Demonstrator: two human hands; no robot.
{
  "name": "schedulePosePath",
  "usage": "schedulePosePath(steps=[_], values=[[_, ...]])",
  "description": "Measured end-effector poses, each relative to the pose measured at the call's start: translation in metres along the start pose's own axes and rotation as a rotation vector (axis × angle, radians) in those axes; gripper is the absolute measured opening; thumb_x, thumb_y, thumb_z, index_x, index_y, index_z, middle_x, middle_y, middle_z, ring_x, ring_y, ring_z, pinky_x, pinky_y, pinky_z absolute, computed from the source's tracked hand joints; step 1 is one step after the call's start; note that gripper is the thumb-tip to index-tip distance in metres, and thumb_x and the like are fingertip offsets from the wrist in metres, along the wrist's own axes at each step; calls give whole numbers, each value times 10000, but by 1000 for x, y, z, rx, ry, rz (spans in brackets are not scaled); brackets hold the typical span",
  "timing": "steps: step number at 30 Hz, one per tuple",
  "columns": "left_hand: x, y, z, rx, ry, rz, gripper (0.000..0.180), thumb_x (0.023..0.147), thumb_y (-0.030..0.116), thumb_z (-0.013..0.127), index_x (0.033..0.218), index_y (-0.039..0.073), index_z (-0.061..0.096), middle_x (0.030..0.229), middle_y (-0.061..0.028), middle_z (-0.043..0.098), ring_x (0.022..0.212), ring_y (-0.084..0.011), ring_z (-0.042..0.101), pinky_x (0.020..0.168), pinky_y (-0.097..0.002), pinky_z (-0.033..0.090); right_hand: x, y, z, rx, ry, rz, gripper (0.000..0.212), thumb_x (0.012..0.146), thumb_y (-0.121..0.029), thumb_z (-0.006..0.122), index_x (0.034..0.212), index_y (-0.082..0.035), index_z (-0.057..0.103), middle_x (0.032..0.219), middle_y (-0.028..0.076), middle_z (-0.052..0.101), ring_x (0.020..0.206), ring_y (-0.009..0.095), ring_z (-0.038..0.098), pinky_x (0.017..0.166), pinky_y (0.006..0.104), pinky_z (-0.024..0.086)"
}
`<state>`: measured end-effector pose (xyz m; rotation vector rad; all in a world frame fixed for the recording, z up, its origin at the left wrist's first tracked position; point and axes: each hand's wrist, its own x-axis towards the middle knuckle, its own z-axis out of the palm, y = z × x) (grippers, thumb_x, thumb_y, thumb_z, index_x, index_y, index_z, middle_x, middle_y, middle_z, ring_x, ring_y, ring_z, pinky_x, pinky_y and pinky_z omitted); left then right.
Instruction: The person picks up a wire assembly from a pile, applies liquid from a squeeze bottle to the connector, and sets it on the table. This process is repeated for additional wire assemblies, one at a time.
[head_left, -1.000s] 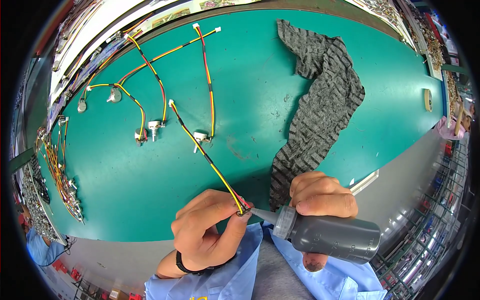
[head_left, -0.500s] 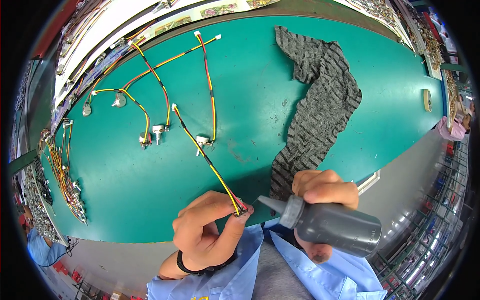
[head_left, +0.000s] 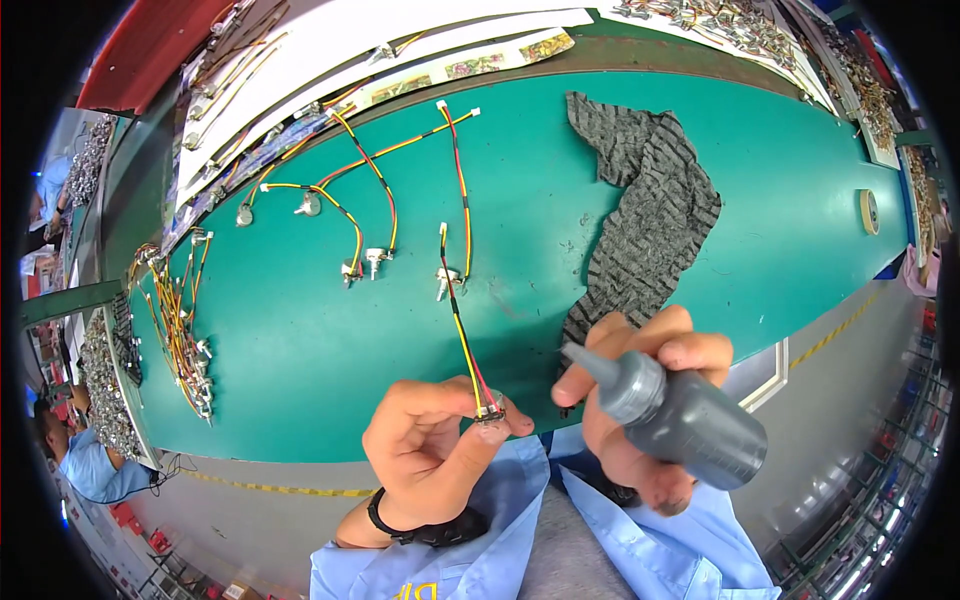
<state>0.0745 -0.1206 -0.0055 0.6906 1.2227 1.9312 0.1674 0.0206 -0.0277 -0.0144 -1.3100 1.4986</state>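
My left hand (head_left: 425,445) pinches a small potentiometer (head_left: 490,413) between thumb and fingers, just past the table's near edge. Its yellow, red and black wires (head_left: 461,330) stretch away over the table to a white plug. In my right hand (head_left: 612,440) is a dark grey squeeze bottle (head_left: 705,430) with a tapered nozzle (head_left: 590,364). That nozzle points up and left, apart from the potentiometer. A crumpled grey-and-black striped cloth (head_left: 655,210) lies just beyond my right hand, which partly covers its near end.
Several wired potentiometers (head_left: 377,258) lie on the green table (head_left: 300,350), left of the middle. A wire bundle (head_left: 175,320) sits at the far left, a tape roll (head_left: 868,212) at the right. White boards with parts (head_left: 390,50) line the back.
My right hand has drawn the bottle's nozzle away from the potentiometer, to the right and upward, and its fingers have shifted on the bottle. My left hand keeps its pinch. The whole view has shifted.
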Motion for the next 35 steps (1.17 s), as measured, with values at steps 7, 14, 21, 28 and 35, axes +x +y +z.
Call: schedulePosePath(steps=[7, 14, 21, 28, 35], values=[[1, 5, 13, -24, 3, 24, 268, 854, -170, 562, 1080, -50, 485, 952, -204, 648, 845, -261, 681, 752, -396, 571, -3, -10, 7, 148, -35, 67, 872, 668, -523, 844, 1206, 12, 413, 1043, 168, 589, 869, 247, 659, 675, 306, 478], [3, 4, 18, -42, -22, 3, 239, 871, -145, 567, 1077, -49, 492, 955, -193, 652, 850, -256, 681, 760, -381, 568, -7, -24, 4, 72, 54, 145, 803, 738, -542, 777, 1205, -4, 407, 1019, 144, 548, 807, 258, 652, 739, 351, 485], [-2, 3, 13, 26, 38, -2, 212, 882, -100, 591, 1066, -38, 507, 924, -174, 659, 834, -246, 686, 748, -367, 558, -7, -22, -13, -135, 146, 192, 732, 802, -569, 711, 1185, -22, 411, 954, 108, 530, 746, 243, 637, 718, 344, 485], [4, 18, 3, 386, 186, 67, 156, 892, -37, 577, 1021, -20, 491, 827, -153, 656, 733, -221, 656, 703, -331, 543, 13, -49, -60, -890, -121, -40, 644, 749, -436, 816, 1152, -39, 507, 935, 125, 605, 745, 230, 613, 669, 330, 489], [18, 38, -34, 579, 211, 216, 172, 902, -17, 578, 1056, -15, 502, 846, -152, 663, 779, -220, 656, 745, -325, 539, 1, -54, -60, -1171, -547, 139, 642, 725, -370, 845, 1208, -79, 538, 983, 96, 629, 895, 282, 607, 758, 381, 497]])
